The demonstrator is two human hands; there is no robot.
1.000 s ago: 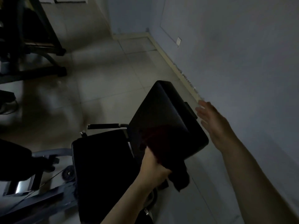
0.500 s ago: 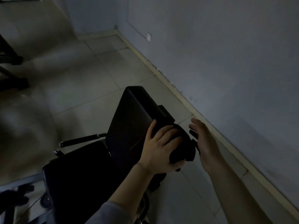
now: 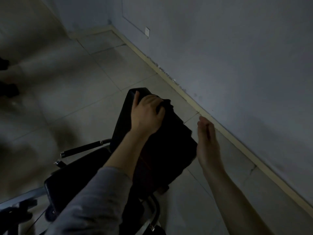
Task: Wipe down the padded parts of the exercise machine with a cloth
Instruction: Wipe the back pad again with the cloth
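The seat pad [image 3: 71, 180] lies low at left. On the tilted back pad [image 3: 122, 122], the left hand [image 3: 147, 114] has slid up from the lower corner to the top edge, fingers curled over a dark cloth [image 3: 166, 103]. The right hand [image 3: 205, 134] stays just beside the pad, fingers loosely bent, holding nothing.
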